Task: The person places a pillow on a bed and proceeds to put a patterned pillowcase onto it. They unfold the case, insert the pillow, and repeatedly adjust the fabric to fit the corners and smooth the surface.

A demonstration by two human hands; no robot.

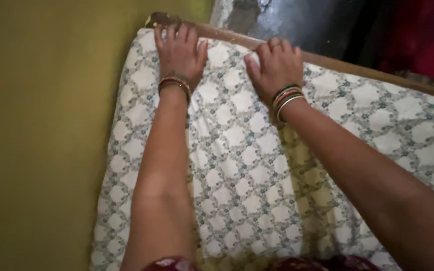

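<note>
While both your hands press flat at the far edge of the bed, left hand near the corner by the wall, right hand beside it, fingers spread and holding nothing, the patterned bedsheet lies across the mattress. Pushing unevenly could bunch the sheet or pull it off the wooden bed frame.

Matt printed cotton sheet, worn wooden frame, glossy bangles.
</note>
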